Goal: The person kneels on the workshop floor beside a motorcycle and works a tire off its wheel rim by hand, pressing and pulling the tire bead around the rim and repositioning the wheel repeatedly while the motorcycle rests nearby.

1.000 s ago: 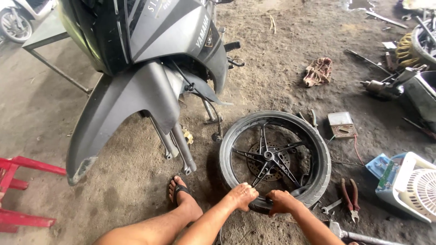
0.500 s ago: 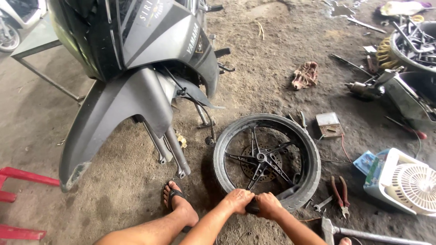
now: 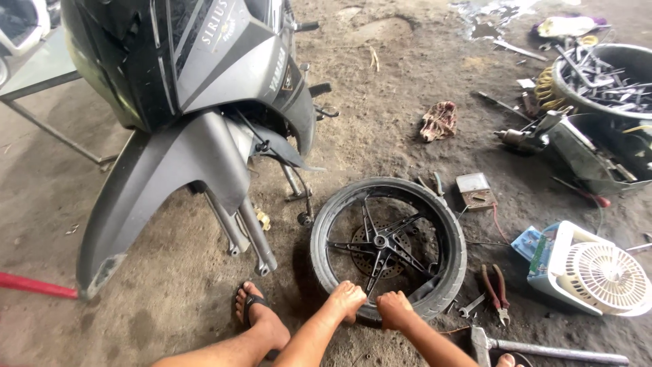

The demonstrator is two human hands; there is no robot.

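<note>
Both hands on the near edge of the wheel (image 3: 388, 248), which lies flat on the dirt floor (image 3: 380, 115) just right of the motorcycle (image 3: 197, 95). The bike's front forks (image 3: 248, 231) hang bare beside the wheel.

Left hand (image 3: 348, 299): fingers curled together, pressing down on the tyre at the near rim. Right hand (image 3: 394, 309): closed fist right beside it, clamped on the same stretch of tyre. The two hands almost touch.

A sandalled foot (image 3: 261, 316) is planted left of the wheel. Red-handled pliers (image 3: 496, 289) and a small wrench (image 3: 471, 306) lie just right of the tyre, a long metal bar (image 3: 543, 348) nearer the camera. A white fan (image 3: 598, 272) sits further right, a tub of tools (image 3: 604, 81) well beyond, and a rag (image 3: 439, 121) behind the wheel.
</note>
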